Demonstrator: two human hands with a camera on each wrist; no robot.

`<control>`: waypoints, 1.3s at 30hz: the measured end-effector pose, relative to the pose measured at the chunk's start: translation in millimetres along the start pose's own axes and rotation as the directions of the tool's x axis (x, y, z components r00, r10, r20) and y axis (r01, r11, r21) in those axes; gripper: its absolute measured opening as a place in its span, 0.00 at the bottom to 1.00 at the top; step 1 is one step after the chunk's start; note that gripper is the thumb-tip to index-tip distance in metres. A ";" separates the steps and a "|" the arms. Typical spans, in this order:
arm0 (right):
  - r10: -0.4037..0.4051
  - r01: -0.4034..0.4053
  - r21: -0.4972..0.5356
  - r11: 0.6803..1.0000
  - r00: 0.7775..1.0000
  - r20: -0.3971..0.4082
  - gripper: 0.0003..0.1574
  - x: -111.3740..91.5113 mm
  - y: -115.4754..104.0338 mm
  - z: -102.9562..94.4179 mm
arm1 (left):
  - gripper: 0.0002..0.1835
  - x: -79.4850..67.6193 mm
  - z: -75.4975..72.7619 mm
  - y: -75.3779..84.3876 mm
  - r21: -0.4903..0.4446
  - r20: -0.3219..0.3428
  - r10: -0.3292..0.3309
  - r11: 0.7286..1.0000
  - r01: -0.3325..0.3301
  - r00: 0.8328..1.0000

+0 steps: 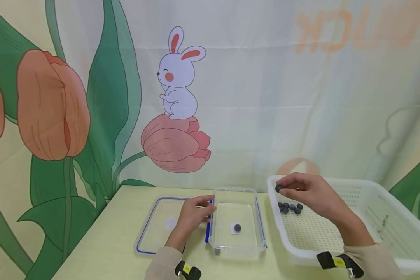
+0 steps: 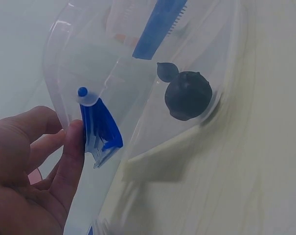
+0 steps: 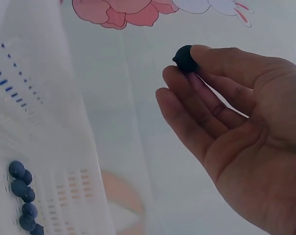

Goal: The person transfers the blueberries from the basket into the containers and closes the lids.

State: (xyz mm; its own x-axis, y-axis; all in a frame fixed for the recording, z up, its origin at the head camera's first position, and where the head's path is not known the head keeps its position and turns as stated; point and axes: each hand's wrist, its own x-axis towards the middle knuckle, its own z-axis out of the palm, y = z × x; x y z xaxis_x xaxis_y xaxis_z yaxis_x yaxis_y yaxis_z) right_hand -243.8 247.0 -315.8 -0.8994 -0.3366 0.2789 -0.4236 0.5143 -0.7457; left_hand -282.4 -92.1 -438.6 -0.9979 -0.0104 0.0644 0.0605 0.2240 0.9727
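Observation:
My right hand [image 1: 313, 194] pinches a blueberry [image 3: 185, 59] between thumb and fingertips, above the left rim of a white basket [image 1: 281, 233]. Several blueberries [image 1: 291, 207] lie on the basket floor near its left wall. Left of the basket stands a clear plastic container [image 1: 245, 249] with blue side clips. A blueberry [image 1: 237, 228] sits inside it; a second dark shape shows at its near left corner, perhaps a refraction. My left hand [image 1: 192, 216] grips the container's left side at the rim, with a finger against the blue clip [image 2: 101, 127].
A clear lid [image 1: 150, 233] with a blue seal lies flat on the table [image 1: 101, 241], left of the container and partly behind the left hand. A printed curtain [image 1: 245, 97] with tulips and a rabbit hangs behind the table. The basket reaches the right edge of view.

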 end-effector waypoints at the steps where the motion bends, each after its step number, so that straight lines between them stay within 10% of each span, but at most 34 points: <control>1: 0.001 -0.001 0.006 1.000 1.000 -0.005 0.17 -0.8 -1.5 2.0 | 0.21 0.1 -0.2 0.0 -0.002 0.000 0.000 1.000 0.000 1.000; 39: -0.079 0.070 0.043 0.997 0.962 0.262 0.06 -3.7 -19.5 127.0 | 0.23 -0.2 -1.3 -0.9 -0.040 0.027 0.032 0.999 -0.031 0.999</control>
State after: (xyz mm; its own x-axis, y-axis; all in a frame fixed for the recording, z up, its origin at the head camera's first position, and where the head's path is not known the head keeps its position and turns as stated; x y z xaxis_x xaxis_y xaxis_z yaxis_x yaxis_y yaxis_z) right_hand -218.5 138.1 -379.1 -0.8034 -0.5709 0.1690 -0.4808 0.4547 -0.7497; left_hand -282.2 -93.5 -439.3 -0.9958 0.0230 0.0891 0.0918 0.1854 0.9784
